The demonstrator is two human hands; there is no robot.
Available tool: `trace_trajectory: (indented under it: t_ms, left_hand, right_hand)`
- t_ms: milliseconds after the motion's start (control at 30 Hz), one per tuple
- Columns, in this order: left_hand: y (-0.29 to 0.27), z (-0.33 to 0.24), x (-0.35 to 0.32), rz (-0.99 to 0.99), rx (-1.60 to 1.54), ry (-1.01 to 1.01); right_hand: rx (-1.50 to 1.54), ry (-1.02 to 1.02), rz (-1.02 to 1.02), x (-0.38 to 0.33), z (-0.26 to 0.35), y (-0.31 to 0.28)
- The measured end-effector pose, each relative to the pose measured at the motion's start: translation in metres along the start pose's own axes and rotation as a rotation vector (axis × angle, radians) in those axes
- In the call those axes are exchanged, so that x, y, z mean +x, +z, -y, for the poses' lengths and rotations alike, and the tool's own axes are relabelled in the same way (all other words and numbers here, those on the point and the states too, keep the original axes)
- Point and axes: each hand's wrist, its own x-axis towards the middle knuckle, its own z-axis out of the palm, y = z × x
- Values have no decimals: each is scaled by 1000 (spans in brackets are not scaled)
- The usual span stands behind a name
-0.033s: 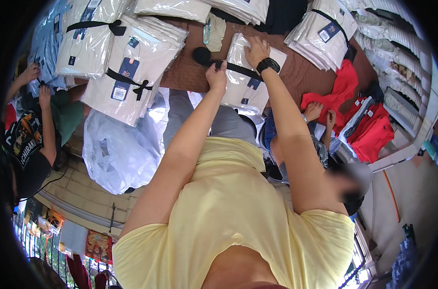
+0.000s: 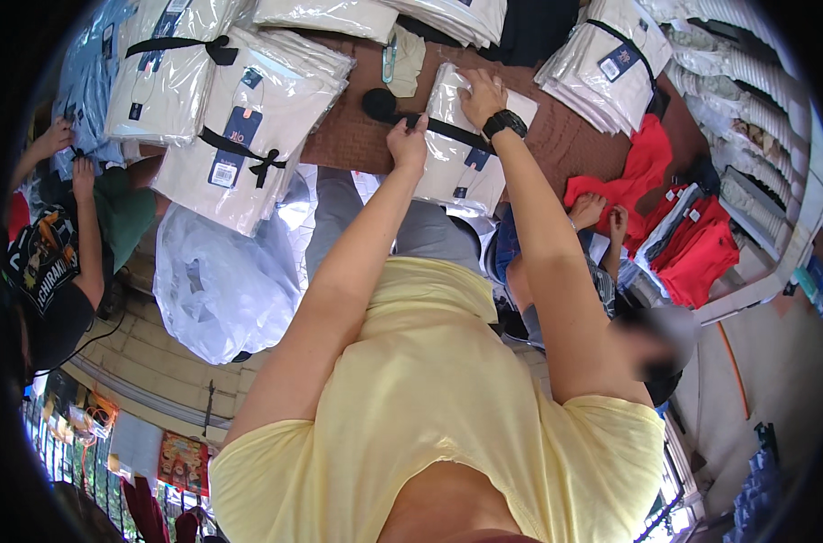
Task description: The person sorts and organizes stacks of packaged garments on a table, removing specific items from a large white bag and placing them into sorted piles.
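In front of me a stack of clear-bagged cream garments (image 2: 436,185) lies on the brown-covered table (image 2: 348,140), its near end over the edge. A black ribbon (image 2: 455,132) runs across its top. My left hand (image 2: 408,145) pinches the ribbon at the stack's left side. Just beyond that hand is the ribbon's black roll (image 2: 377,104). My right hand (image 2: 484,98) rests on the far right part of the stack, fingers extended over the plastic and holding nothing. The ribbon's right end passes out of sight near my wrist.
Bagged stacks tied with black ribbon (image 2: 235,154) stand at the left, another (image 2: 606,68) at the far right. A teal cutter (image 2: 390,61) lies beyond the roll. Co-workers' hands handle blue bags (image 2: 85,100) at left and red cloth (image 2: 642,163) at right. A plastic bag (image 2: 226,290) hangs below.
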Motion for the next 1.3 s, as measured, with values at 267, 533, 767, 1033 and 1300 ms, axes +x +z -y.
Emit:
trace_trajectory:
  t_ms: [267,533,767,1033,1300]
  left_hand:
    - [-2,1,14,86,-163,-41]
    - [-5,16,5,29,-346,60]
    - [-6,17,0,76,-385,36]
    - [-10,19,7,146,-497,5]
    - [-11,24,33,58,-65,134]
  right_hand:
    - [-40,-116,-18,7,38,-24]
    - [-301,-273,833,45,106,26]
    - [-237,-213,806,62,100,42]
    - [103,-210,517,31,73,0]
    - [238,-127,381,-3,60,-6]
